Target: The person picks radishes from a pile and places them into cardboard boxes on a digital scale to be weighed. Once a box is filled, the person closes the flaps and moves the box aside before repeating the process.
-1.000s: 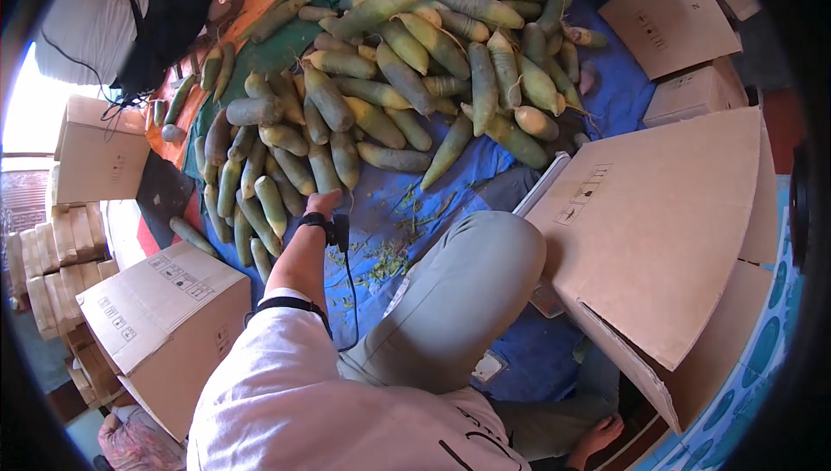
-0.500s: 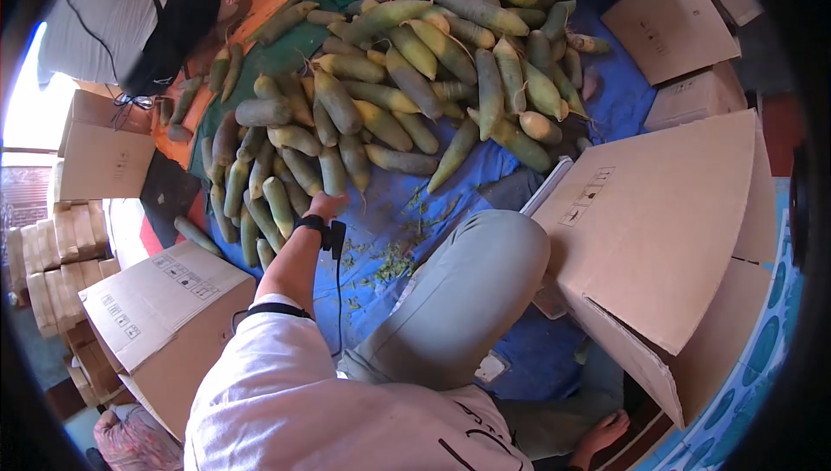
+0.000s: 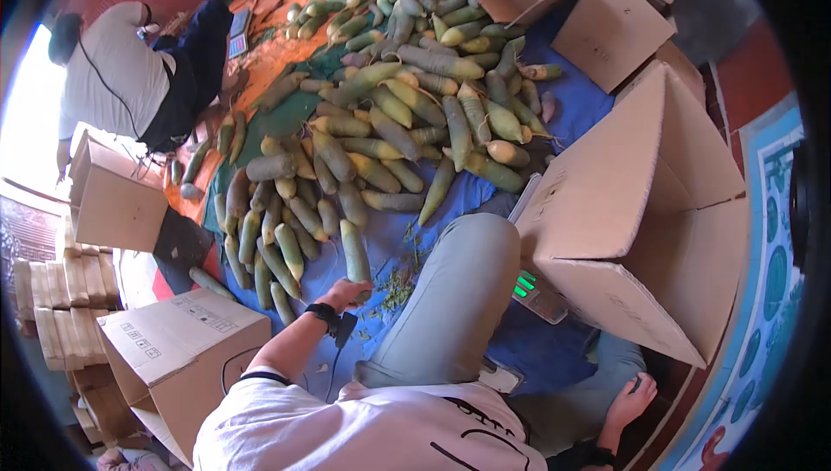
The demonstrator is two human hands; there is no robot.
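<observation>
My left hand point(image 3: 346, 292) is closed around the near end of a long green-and-white radish point(image 3: 355, 250), which points away from me over the blue tarp point(image 3: 394, 241). It lies just apart from the near edge of the big radish pile point(image 3: 407, 116). A black band with a cable sits on that wrist. My right hand point(image 3: 630, 402) rests low at the bottom right behind the large open cardboard box point(image 3: 640, 211), fingers spread and holding nothing. My bent knee point(image 3: 459, 289) is between the two hands.
The open box stands on a scale point(image 3: 535, 291) with green digits. Closed cartons sit at my left point(image 3: 186, 350) and further left point(image 3: 112, 203), with more boxes point(image 3: 606, 29) at the back right. Another person point(image 3: 121, 81) crouches at the top left by the pile.
My left hand has drawn back toward me from the pile's edge and now grips one radish. The view has tilted, showing more of the pile and the scale's display.
</observation>
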